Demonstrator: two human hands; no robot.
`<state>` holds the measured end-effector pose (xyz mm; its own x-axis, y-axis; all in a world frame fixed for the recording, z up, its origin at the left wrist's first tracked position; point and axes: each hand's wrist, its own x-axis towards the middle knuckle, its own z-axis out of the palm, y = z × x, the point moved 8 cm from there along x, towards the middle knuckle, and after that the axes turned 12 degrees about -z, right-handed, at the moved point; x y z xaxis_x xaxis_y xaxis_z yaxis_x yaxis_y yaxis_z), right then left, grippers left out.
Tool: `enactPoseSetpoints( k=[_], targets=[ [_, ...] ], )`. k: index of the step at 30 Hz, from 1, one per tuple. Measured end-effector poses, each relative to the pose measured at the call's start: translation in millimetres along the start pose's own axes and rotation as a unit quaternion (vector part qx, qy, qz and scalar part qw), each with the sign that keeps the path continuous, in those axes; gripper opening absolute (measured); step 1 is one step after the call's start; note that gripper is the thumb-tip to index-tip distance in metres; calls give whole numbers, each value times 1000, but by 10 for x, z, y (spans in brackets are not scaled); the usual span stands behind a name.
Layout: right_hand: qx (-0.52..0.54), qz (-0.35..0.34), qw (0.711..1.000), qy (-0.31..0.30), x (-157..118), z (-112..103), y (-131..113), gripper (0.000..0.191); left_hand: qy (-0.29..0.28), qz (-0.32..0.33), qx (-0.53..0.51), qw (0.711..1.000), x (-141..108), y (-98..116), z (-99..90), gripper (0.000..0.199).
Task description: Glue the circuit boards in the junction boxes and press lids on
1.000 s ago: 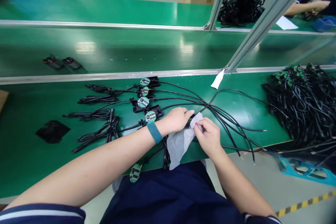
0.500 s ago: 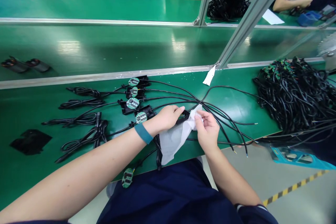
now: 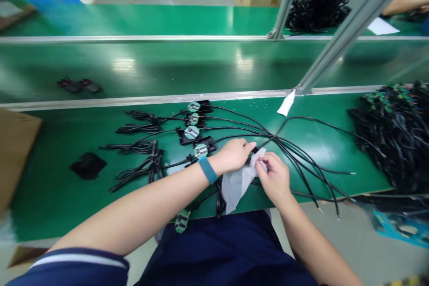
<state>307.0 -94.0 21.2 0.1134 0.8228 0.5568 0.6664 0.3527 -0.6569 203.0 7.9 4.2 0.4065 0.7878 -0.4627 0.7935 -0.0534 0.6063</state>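
My left hand (image 3: 235, 155), with a teal band at its wrist, is closed on a small black housing (image 3: 254, 151), mostly hidden by the fingers. My right hand (image 3: 274, 175) pinches the crumpled top of a thin white cloth (image 3: 237, 184), which hangs down over the bench edge beside the housing. Left of the hands, several black housings with round green circuit boards (image 3: 192, 132) lie in a column, joined to black cables. Another round board (image 3: 182, 221) hangs at the front edge near my lap.
Bundled cables (image 3: 137, 146) and a black sheet (image 3: 88, 166) lie at left, near a cardboard box (image 3: 16, 156). A large cable pile (image 3: 395, 138) sits at right. A metal post (image 3: 355, 31) rises behind the bench (image 3: 60, 214). A person's arm (image 3: 402, 5) shows at upper right.
The view has shifted left, so the bench items appear farther right and the cardboard box has come into view. Both hands keep their grips, with the cloth still between them.
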Motion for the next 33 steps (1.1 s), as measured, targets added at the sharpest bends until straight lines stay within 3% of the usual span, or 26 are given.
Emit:
enactPoseSetpoints(
  k=[4,9,12,15,21,24,29,33],
  targets=[
    [-20,4,1000,-6,23,8,45,3,3,-14,21,1000,-3,18,19,47],
    [20,61,997,43,7,-12,102,7,-13,-20,19,1000,14,11,42,36],
    [43,102,989,102,-61,-164,158,17,-4,-8,-20,1000,32,-5,3,44],
    [50,116,983,132,-120,-331,204,14,-14,-12,-60,998,56,-48,-12,49],
    [60,119,988,81,-156,-260,209,8,-30,-29,-76,996,50,-72,-13,48],
    [89,132,985,71,-157,-125,194,26,-29,-28,-75,996,62,-73,-6,46],
    [41,15,999,23,-10,-15,-44,11,-14,-5,-61,998,71,-64,5,45],
    [10,4,1000,13,29,14,-71,12,-8,8,-43,999,43,-37,22,43]
  ],
)
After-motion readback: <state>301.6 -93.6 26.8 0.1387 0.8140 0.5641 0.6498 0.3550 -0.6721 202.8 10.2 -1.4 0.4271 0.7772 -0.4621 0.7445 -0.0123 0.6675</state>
